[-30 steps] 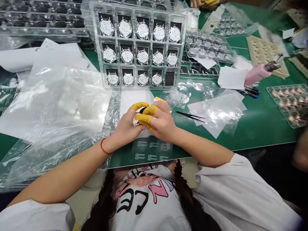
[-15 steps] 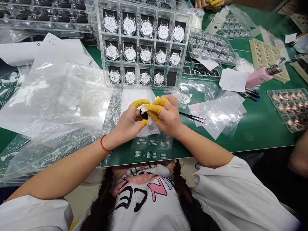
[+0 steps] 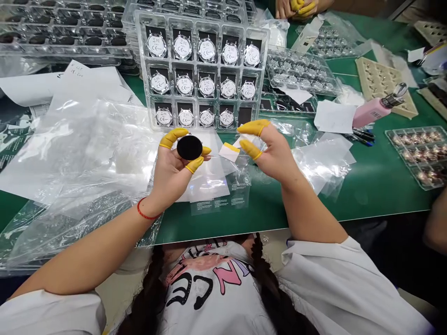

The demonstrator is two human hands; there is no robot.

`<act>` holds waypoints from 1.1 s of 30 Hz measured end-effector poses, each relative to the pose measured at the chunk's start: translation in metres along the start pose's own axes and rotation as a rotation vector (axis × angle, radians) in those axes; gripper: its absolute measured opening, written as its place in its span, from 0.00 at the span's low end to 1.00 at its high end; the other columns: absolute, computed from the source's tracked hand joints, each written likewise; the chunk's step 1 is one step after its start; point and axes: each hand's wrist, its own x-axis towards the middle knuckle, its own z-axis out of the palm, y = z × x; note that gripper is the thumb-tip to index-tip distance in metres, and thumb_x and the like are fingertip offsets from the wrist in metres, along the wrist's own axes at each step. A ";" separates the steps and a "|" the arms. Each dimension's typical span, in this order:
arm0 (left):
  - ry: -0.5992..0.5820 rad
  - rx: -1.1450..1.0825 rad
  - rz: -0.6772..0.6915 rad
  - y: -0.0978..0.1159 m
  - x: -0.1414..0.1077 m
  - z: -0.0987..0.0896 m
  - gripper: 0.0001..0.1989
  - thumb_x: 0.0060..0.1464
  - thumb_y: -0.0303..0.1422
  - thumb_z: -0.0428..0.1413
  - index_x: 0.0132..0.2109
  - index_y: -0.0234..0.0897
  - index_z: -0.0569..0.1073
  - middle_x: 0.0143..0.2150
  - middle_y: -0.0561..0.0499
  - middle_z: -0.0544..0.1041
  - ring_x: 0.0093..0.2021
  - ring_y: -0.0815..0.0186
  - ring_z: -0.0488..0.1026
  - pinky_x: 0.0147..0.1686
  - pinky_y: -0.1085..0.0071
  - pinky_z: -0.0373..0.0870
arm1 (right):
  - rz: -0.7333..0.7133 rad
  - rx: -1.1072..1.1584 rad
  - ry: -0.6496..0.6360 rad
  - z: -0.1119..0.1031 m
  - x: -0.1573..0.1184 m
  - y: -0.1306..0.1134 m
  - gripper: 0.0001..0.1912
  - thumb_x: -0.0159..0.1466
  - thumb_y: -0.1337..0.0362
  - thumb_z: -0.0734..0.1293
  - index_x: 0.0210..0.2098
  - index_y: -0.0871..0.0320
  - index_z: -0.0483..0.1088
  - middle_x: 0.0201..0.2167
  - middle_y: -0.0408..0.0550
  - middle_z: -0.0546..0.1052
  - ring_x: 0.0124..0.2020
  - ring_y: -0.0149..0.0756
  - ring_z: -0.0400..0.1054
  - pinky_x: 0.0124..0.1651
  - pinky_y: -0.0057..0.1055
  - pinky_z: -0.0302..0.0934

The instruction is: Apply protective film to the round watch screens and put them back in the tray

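My left hand (image 3: 172, 170), with yellow finger cots on its fingertips, grips a round watch (image 3: 189, 147) by its edge, the glossy black face turned up towards me. To the right, my right hand (image 3: 277, 156) is raised over the table, thumb and forefinger apart in yellow cots, with nothing visible between them. A small white card with a yellow strip (image 3: 229, 152) lies between the hands. Behind them a clear plastic tray (image 3: 202, 67) stands tilted up, holding several watch cases, backs outward; its bottom right pocket (image 3: 247, 116) shows only black lining.
Stacked trays (image 3: 63, 46) rise at the back left. Plastic bags and sheets (image 3: 87, 135) cover the left side. At right are a pink bottle (image 3: 372, 113), pens (image 3: 361, 136), a beige tray (image 3: 386, 86) and a tray of coppery parts (image 3: 419, 153). Another person's hands (image 3: 296, 8) show at the top.
My hands have moved apart, the right one going right and opening. White cloth or tissue no longer covers the watch, which my left hand has moved left and up.
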 end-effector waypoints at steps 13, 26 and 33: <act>-0.021 0.114 0.103 0.020 0.007 -0.013 0.31 0.47 0.38 0.68 0.56 0.47 0.62 0.47 0.51 0.78 0.51 0.58 0.79 0.59 0.56 0.73 | 0.386 0.754 -0.277 0.007 -0.001 -0.012 0.26 0.60 0.57 0.72 0.55 0.57 0.65 0.30 0.43 0.78 0.25 0.28 0.69 0.30 0.30 0.67; -0.094 0.144 -0.032 0.027 0.011 -0.010 0.31 0.46 0.36 0.69 0.53 0.41 0.64 0.41 0.50 0.81 0.45 0.60 0.81 0.50 0.60 0.79 | 0.316 0.494 -0.165 -0.010 0.006 0.004 0.11 0.58 0.57 0.73 0.36 0.58 0.75 0.37 0.46 0.77 0.39 0.34 0.70 0.45 0.39 0.66; -0.097 0.083 -0.209 0.016 0.008 -0.006 0.32 0.46 0.35 0.68 0.55 0.40 0.63 0.38 0.51 0.79 0.42 0.60 0.82 0.47 0.61 0.80 | 0.238 0.564 -0.109 -0.015 0.001 -0.013 0.11 0.59 0.54 0.73 0.30 0.55 0.73 0.34 0.44 0.75 0.38 0.34 0.69 0.46 0.39 0.65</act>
